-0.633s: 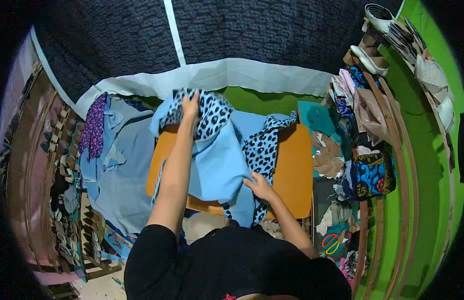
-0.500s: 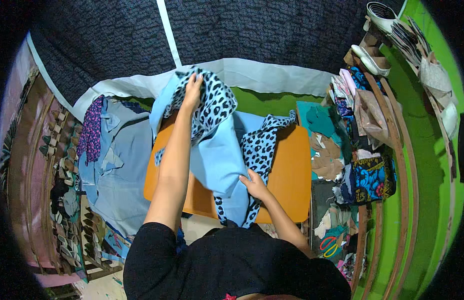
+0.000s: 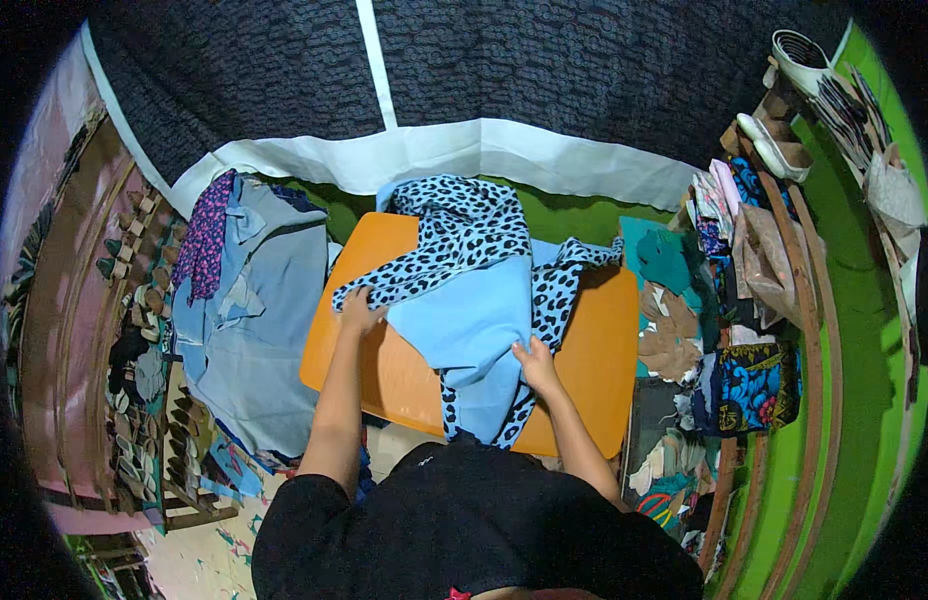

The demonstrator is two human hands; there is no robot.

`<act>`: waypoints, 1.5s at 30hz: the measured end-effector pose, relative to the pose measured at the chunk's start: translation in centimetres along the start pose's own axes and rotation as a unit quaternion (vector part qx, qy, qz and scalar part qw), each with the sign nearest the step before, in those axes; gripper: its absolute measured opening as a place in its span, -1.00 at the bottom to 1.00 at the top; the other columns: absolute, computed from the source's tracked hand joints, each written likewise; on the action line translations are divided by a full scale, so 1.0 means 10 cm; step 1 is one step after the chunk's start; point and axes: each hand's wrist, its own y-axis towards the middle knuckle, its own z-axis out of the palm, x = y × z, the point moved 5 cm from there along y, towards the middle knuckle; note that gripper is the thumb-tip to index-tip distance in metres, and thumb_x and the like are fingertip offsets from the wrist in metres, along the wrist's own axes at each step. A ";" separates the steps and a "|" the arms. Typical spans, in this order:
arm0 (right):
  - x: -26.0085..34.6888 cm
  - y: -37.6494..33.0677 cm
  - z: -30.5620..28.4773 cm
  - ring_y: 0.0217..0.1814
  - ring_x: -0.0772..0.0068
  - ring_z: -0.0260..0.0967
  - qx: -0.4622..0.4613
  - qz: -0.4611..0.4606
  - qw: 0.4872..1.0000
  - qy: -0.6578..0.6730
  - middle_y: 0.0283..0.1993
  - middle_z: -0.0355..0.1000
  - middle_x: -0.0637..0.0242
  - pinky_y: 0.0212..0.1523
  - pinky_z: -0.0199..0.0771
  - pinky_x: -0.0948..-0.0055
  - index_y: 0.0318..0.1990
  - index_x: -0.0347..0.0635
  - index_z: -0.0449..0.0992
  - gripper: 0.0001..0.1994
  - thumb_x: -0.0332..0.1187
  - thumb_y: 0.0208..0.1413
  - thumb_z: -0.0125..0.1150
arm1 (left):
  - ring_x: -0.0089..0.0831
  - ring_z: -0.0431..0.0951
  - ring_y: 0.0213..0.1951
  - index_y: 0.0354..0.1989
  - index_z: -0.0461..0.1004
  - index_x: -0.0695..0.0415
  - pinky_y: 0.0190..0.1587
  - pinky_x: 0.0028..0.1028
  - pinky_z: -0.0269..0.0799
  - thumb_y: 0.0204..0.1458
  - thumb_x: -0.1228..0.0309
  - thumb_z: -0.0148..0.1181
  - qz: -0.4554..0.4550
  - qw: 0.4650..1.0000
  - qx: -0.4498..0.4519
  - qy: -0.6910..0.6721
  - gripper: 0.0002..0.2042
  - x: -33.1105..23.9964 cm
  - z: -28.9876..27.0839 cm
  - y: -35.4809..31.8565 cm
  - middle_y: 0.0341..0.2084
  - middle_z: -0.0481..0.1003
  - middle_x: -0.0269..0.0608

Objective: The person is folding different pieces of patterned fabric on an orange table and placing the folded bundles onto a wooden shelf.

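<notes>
A light blue fabric piece (image 3: 464,315) with a black leopard print on its other face lies bunched over an orange tabletop (image 3: 594,370). My left hand (image 3: 360,310) grips the leopard-print edge at the left, fingers closed over the cloth. My right hand (image 3: 537,366) pinches the plain blue side near the middle, thumb on top. The near end of the fabric hangs over the table's front edge against my black shirt. Its far part is folded in a heap, and a printed strip reaches out to the right.
At the left lies grey-blue cloth (image 3: 254,320) with a purple floral piece (image 3: 204,235). Racks of shoe-shaped pieces (image 3: 139,400) stand further left. To the right are green and tan scraps (image 3: 669,320), scissors (image 3: 656,505), folded patterned cloth (image 3: 754,388) and wooden rails (image 3: 809,300). A dark curtain (image 3: 544,70) hangs behind.
My left hand has come down and toward me from the far side, pulling the leopard-print edge out to the left. The raised fabric now lies lower on the table. My right hand keeps its hold.
</notes>
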 end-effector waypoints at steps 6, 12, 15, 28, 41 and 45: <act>0.19 -0.11 0.04 -0.33 0.52 0.26 -0.017 -0.036 0.995 0.090 -0.39 0.36 0.25 -0.27 0.25 0.51 -0.35 -0.37 0.34 -0.82 -0.40 -0.05 0.01 | -0.24 0.15 0.02 -0.17 0.32 -0.13 -0.02 -0.10 0.08 -0.25 0.22 0.13 -0.113 0.989 -0.033 0.084 -0.63 -0.02 -0.18 -0.22 -0.06 0.22 -0.22; 0.22 -0.41 -0.01 -0.45 0.55 0.23 -0.057 -0.052 0.997 -0.009 -0.51 0.35 0.30 -0.38 0.27 0.49 -0.50 -0.36 0.35 -0.75 -0.34 -0.22 0.22 | -0.14 0.36 -0.23 -0.37 0.34 0.08 -0.15 -0.14 0.13 -0.06 0.28 -0.11 -0.082 0.993 -0.047 -0.072 -0.82 0.22 -0.34 -0.16 -0.36 0.40 -0.13; -0.09 -0.72 -0.54 -0.49 0.45 0.28 -0.254 -0.041 0.961 -0.104 -0.54 0.37 0.27 -0.41 0.28 0.47 -0.45 -0.39 0.40 -0.66 -0.26 -0.29 0.28 | -0.08 0.36 -0.33 -0.44 0.30 0.21 -0.30 -0.22 0.19 0.00 0.29 -0.20 0.005 0.984 -0.136 -0.113 -0.77 -0.12 -0.78 -0.13 -0.48 0.38 0.03; 0.00 -3.01 -1.64 -0.19 0.22 0.25 -0.644 0.010 0.754 0.132 -0.12 0.26 0.06 -0.22 0.25 0.32 -0.12 -0.46 0.23 -0.62 -0.28 0.02 -0.05 | -0.33 0.42 -0.36 -0.20 0.24 0.27 -0.36 -0.38 0.40 -0.15 0.46 0.08 -0.129 0.710 -0.097 -0.686 -0.69 1.70 -2.45 -0.63 -0.40 0.36 -0.15; 0.85 -3.30 -1.67 -0.05 0.04 0.20 -0.786 -0.057 0.593 -0.166 -0.08 0.25 -0.04 -0.06 0.16 0.25 -0.12 -0.43 0.28 -0.54 -0.14 0.00 -0.05 | -0.52 0.28 -0.51 -0.29 0.32 0.34 -0.47 -0.51 0.23 -0.04 0.20 0.01 -0.094 0.827 -0.348 -0.433 -0.63 1.65 -2.45 -1.57 -0.49 0.38 -0.18; 1.33 -3.54 -1.89 -0.20 0.11 0.28 -0.848 -0.101 0.508 -0.117 -0.19 0.31 -0.06 -0.17 0.24 0.28 -0.20 -0.46 0.32 -0.62 -0.24 -0.04 0.02 | -0.44 0.36 -0.43 -0.18 0.27 0.33 -0.37 -0.48 0.28 -0.05 0.16 0.00 -0.173 0.791 -0.366 -0.458 -0.57 1.77 -3.05 -1.64 -0.40 0.38 -0.14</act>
